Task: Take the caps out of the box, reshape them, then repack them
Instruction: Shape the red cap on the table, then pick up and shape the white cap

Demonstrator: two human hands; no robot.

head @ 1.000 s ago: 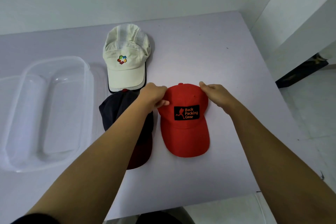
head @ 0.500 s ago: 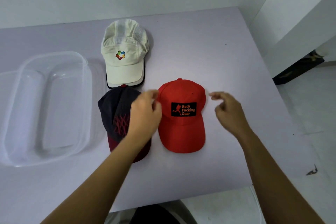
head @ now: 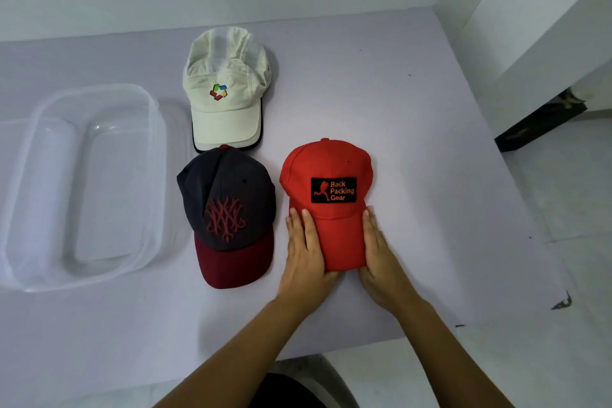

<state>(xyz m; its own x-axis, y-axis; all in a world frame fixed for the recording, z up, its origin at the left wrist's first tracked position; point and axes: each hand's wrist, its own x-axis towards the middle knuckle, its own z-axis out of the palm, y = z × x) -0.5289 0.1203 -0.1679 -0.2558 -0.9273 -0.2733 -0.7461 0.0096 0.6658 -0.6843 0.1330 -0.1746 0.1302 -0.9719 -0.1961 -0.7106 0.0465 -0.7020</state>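
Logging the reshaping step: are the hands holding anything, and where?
The left hand and right hand press the red cap by its brim's two side edges.

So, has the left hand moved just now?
Yes: the left hand went from the red fabric cap's crown to its brim, toward the pale table's near edge.

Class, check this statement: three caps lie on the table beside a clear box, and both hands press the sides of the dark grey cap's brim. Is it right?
No: the head view shows the left hand and right hand pressing the sides of the brim of the red cap, not of the dark grey cap. The rest stands.
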